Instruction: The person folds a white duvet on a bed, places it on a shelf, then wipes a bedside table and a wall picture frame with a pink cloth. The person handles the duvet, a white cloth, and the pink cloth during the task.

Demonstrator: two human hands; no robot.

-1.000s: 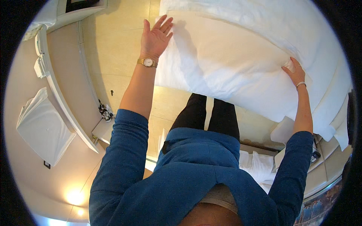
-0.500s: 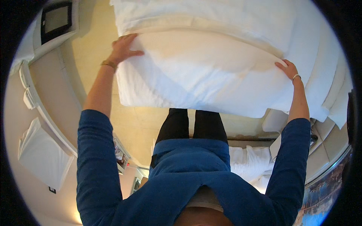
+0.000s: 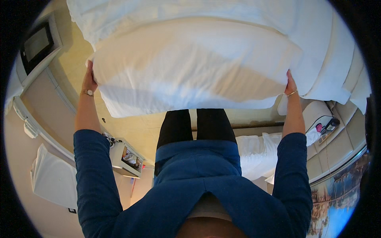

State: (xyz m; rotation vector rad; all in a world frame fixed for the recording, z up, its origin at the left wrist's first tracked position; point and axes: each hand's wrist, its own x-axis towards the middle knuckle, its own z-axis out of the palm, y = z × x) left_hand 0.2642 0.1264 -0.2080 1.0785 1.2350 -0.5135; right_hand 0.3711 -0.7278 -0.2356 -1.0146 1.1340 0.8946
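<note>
A thick white duvet (image 3: 190, 67) lies folded over the end of a bed, its front hanging down before my legs. My left hand (image 3: 89, 79) grips its left side edge, the fingers partly hidden behind the cloth. At the opposite side, my right hand (image 3: 291, 84) is closed on the right edge, with its fingertips tucked out of sight. Between my hands the duvet bulges upward, creased and softly shaded. More white bedding (image 3: 313, 51) spreads beyond the fold and to the right.
Another white-covered bed (image 3: 258, 154) stands behind me at the right, near a bedside shelf with a dark phone (image 3: 331, 126). A small cabinet (image 3: 129, 158) holding various items is at the left. A white cloth (image 3: 55, 174) is farther left, and pale floor (image 3: 125, 129) surrounds my legs.
My left hand has gone from lying spread on the duvet's fold to gripping its side, farther left and nearer me. My right hand has come slightly nearer and left. The duvet bulges more.
</note>
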